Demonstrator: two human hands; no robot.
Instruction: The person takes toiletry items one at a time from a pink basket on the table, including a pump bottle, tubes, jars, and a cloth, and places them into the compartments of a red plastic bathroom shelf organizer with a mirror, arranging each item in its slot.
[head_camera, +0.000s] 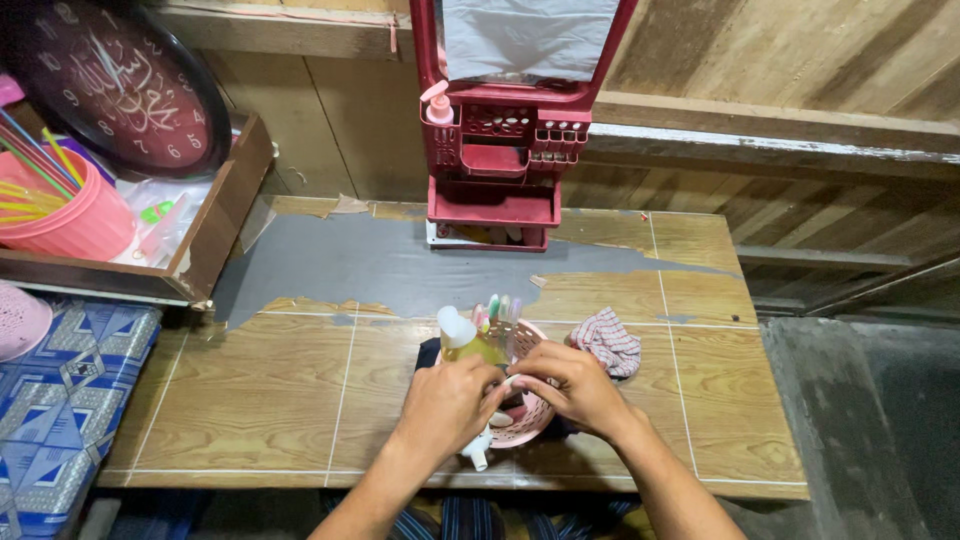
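Note:
A small pink perforated basket (528, 421) stands near the front edge of a low wooden table (290, 390). In it are a bottle of yellow liquid with a white cap (461, 338) and several pastel-tipped sticks (497, 308). My left hand (449, 402) is curled over the basket's left side, by the bottle's base. My right hand (570, 385) reaches into the basket from the right, fingers bent on its rim. A white object (478, 453) pokes out under my left hand. What each hand grips is hidden.
A checked cloth (608, 342) lies right of the basket. A red plastic mirror stand with shelves (497, 165) stands at the table's back. To the left, a wooden tray (215, 225) holds a pink cup of straws (65, 210) and a dark wall clock (115, 85). A blue patterned mat (60, 400) lies at left.

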